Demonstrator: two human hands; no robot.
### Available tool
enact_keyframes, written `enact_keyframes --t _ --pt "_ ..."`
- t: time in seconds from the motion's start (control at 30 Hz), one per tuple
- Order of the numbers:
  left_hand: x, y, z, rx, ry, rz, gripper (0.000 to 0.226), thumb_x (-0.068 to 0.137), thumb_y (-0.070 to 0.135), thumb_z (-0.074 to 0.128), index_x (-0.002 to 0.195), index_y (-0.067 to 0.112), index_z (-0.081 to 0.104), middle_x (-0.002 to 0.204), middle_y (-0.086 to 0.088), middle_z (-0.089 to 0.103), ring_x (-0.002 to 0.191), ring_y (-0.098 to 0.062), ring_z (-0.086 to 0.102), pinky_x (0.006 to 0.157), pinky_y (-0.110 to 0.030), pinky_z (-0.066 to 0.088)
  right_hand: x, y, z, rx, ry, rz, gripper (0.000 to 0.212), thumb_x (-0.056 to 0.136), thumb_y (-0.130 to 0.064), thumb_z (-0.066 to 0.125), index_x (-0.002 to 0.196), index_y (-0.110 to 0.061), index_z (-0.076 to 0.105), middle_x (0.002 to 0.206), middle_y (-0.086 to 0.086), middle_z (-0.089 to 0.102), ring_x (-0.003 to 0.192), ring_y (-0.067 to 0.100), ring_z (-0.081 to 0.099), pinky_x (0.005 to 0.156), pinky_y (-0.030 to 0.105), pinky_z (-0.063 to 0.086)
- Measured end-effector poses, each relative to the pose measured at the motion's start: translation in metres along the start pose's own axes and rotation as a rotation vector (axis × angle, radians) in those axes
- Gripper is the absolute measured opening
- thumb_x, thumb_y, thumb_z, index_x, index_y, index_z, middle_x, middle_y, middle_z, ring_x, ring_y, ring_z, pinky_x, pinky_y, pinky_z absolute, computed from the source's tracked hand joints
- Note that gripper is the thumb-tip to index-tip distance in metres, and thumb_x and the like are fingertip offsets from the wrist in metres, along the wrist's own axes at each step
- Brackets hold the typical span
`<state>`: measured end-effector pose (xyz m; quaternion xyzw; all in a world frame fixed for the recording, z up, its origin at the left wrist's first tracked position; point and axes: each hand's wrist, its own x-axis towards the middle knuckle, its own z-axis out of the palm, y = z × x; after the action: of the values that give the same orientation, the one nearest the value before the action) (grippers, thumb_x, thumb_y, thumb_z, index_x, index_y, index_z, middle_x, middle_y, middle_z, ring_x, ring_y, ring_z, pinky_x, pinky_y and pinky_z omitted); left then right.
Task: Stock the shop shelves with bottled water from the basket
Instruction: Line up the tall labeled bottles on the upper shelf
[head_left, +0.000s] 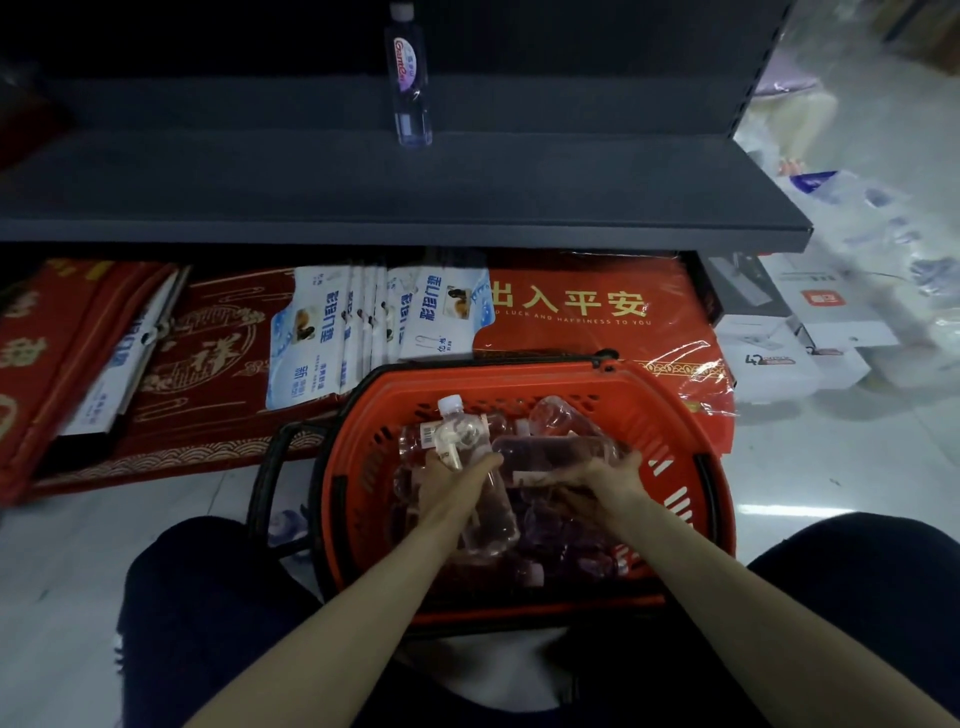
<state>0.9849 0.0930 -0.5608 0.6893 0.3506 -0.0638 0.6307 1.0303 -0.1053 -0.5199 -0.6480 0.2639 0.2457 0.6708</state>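
A red basket (670, 415) sits on the floor between my knees, holding several clear water bottles. My left hand (452, 480) grips one bottle (462, 431) with a white cap pointing up and away. My right hand (608, 480) grips another bottle (550, 452) lying sideways across the pile. A single water bottle (409, 78) stands upright on the dark grey shelf (363, 197) above and beyond the basket.
Under the shelf lie red doormats (587, 306) and white packaged goods (363, 322). White boxes (779, 353) and plastic-wrapped packs (857, 208) fill the floor to the right. The basket's black handle (270, 467) hangs to the left.
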Motion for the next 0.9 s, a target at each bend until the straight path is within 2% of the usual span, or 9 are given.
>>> enact_keyframes --t 0.07,0.13,0.27,0.37,0.47,0.63,0.73,0.83,0.9 --pt "0.002 -0.002 -0.002 -0.031 -0.017 -0.012 0.076 0.055 0.063 0.087 0.121 0.033 0.065 0.106 0.007 0.078 0.098 -0.02 0.075 0.093 -0.053 0.06 0.002 0.007 -0.002 -0.459 0.072 -0.181 0.112 0.072 -0.01 0.091 0.152 -0.037 0.017 0.13 0.007 0.06 0.104 0.025 0.063 0.089 0.045 0.057" --pt "-0.001 -0.003 -0.005 -0.036 -0.027 -0.007 0.077 0.054 0.067 0.087 0.119 0.029 0.066 0.103 0.005 0.079 0.094 -0.021 0.076 0.09 -0.051 0.061 0.008 0.012 -0.004 -0.788 0.184 -0.393 0.108 0.068 -0.03 0.096 0.145 -0.037 0.021 0.132 0.007 0.056 0.107 0.027 0.06 0.094 0.048 0.057" --pt "0.003 -0.013 -0.011 -0.078 -0.016 -0.048 0.085 0.046 0.072 0.09 0.118 0.031 0.067 0.107 0.005 0.077 0.099 -0.021 0.074 0.09 -0.049 0.06 0.01 0.01 -0.003 -1.22 0.358 -0.699 0.099 0.061 -0.048 0.097 0.139 -0.037 0.037 0.149 0.009 0.032 0.123 0.034 0.053 0.088 0.05 0.06" --pt "0.013 -0.021 -0.015 -0.102 0.004 -0.064 0.097 0.035 0.08 0.088 0.118 0.032 0.069 0.105 0.005 0.079 0.098 -0.021 0.076 0.091 -0.05 0.061 0.011 0.01 -0.002 -1.447 0.264 -0.979 0.083 0.07 -0.038 0.09 0.142 -0.038 0.049 0.145 -0.001 0.051 0.136 0.028 0.045 0.11 0.048 0.045" --pt "0.017 -0.02 -0.016 -0.105 0.012 -0.073 0.088 0.041 0.076 0.09 0.116 0.036 0.069 0.104 0.008 0.079 0.098 -0.019 0.076 0.09 -0.048 0.062 0.011 0.006 0.0 -1.567 0.186 -1.002 0.075 0.077 -0.031 0.081 0.146 -0.036 0.052 0.145 -0.007 0.057 0.142 0.024 0.044 0.117 0.046 0.038" --pt "0.007 -0.004 -0.02 -0.107 0.037 -0.046 0.084 0.043 0.068 0.093 0.117 0.041 0.066 0.106 0.011 0.078 0.101 -0.017 0.074 0.093 -0.044 0.06 -0.009 -0.013 0.011 -1.521 0.098 -0.854 0.049 0.09 -0.055 0.067 0.136 -0.042 0.057 0.142 -0.003 0.057 0.126 0.026 0.059 0.094 0.046 0.059" --pt "0.0 0.015 -0.028 -0.101 0.036 0.007 0.061 0.051 0.054 0.093 0.106 0.037 0.072 0.093 0.01 0.08 0.092 -0.017 0.076 0.088 -0.043 0.062 -0.026 -0.02 0.013 -1.281 0.025 -0.688 0.074 0.07 -0.08 0.065 0.132 -0.039 0.063 0.116 -0.01 0.072 0.091 0.012 0.07 0.079 0.032 0.062" --pt "-0.006 0.042 -0.044 -0.096 0.018 0.035 0.071 0.048 0.057 0.095 0.11 0.03 0.073 0.09 0.009 0.081 0.087 -0.017 0.078 0.088 -0.047 0.063 -0.04 -0.037 0.014 -0.943 -0.075 -0.546 0.058 0.082 -0.047 0.082 0.131 -0.017 0.071 0.103 -0.004 0.078 0.064 -0.002 0.062 0.06 0.011 0.053" --pt "-0.015 0.067 -0.056 -0.082 -0.067 0.097 0.065 0.061 0.051 0.095 0.117 0.025 0.073 0.096 0.007 0.081 0.092 -0.018 0.079 0.091 -0.045 0.062 -0.044 -0.041 0.019 -0.591 -0.135 -0.5 0.053 0.076 -0.029 0.091 0.122 -0.008 0.074 0.088 0.001 0.081 0.06 0.01 0.072 0.055 0.021 0.057"
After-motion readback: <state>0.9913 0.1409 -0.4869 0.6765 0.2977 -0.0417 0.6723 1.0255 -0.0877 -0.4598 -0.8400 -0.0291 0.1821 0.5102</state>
